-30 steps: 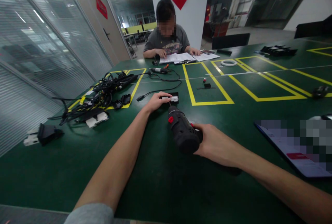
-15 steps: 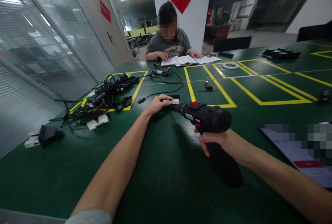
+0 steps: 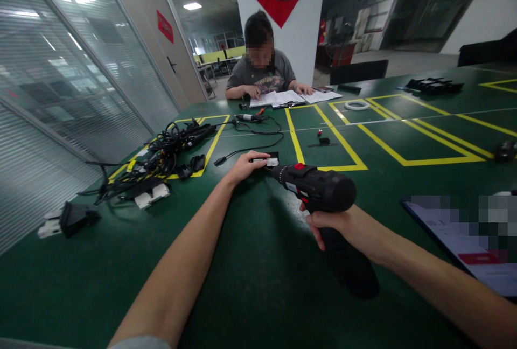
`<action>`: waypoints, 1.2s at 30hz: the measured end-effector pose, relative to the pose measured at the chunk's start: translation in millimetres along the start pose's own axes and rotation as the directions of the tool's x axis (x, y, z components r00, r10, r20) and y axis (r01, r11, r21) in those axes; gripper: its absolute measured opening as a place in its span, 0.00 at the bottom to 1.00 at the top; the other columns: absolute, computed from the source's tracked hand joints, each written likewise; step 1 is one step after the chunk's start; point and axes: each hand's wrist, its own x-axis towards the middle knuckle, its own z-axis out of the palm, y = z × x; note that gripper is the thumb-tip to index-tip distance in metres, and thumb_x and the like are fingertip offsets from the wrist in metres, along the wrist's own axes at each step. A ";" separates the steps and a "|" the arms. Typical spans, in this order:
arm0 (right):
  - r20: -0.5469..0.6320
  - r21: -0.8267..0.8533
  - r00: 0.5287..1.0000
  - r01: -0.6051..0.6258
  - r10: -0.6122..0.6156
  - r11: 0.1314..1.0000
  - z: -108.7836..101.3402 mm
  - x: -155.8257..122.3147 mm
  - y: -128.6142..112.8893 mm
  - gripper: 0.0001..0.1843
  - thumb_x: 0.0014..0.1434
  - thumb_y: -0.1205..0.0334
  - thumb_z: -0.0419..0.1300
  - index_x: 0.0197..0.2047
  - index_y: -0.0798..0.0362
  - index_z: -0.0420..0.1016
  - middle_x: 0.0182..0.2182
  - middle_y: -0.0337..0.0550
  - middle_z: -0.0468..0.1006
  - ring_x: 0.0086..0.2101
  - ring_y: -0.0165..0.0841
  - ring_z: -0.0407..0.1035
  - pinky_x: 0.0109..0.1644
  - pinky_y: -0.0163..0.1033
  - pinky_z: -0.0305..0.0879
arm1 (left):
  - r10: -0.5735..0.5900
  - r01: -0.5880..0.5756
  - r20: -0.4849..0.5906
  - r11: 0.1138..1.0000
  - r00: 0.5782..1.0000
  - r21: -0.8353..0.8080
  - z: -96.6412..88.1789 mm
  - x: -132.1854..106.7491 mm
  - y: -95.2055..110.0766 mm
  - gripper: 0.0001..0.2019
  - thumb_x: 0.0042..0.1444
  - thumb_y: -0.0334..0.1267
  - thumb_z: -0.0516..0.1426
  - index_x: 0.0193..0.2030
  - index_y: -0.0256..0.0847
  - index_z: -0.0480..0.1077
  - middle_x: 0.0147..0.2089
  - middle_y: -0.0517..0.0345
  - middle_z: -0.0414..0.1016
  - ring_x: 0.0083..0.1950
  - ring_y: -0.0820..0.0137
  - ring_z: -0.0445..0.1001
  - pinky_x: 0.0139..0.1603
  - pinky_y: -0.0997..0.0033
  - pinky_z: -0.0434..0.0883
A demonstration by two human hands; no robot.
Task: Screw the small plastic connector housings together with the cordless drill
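My right hand (image 3: 329,225) is wrapped round the grip of a black cordless drill (image 3: 319,185) with red details. The drill lies nearly level, its nose pointing left and away from me. Its tip reaches a small black and white part (image 3: 271,161) on the green table; whether the bit touches it I cannot tell. My left hand (image 3: 246,167) is closed on the left side of that part, fingers stretched over its top and pressing it against the table. The thumb is mostly hidden.
Tangled black cables (image 3: 169,147) and dark housings lie at the left. A black cable plug (image 3: 220,161) lies beyond my left hand. Yellow tape (image 3: 343,168) marks the green table. A clipboard (image 3: 456,246) is at the right. Opposite, a person (image 3: 260,69) leans over papers (image 3: 288,98).
The view has tilted and shifted slightly. Both hands keep their hold, and the drill stays with its nose at the small part.
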 end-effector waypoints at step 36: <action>0.012 -0.108 1.000 0.029 -0.028 0.994 1.7 -0.6 -3.2 0.11 0.55 0.55 0.63 0.29 0.52 0.70 0.21 0.37 0.74 0.23 0.32 0.70 0.32 0.40 0.65 | -0.025 0.025 -0.017 1.000 1.000 0.000 0.9 -0.7 1.5 0.17 0.52 0.46 0.62 0.46 0.41 0.81 0.52 0.50 0.78 0.54 0.58 0.73 0.63 0.57 0.64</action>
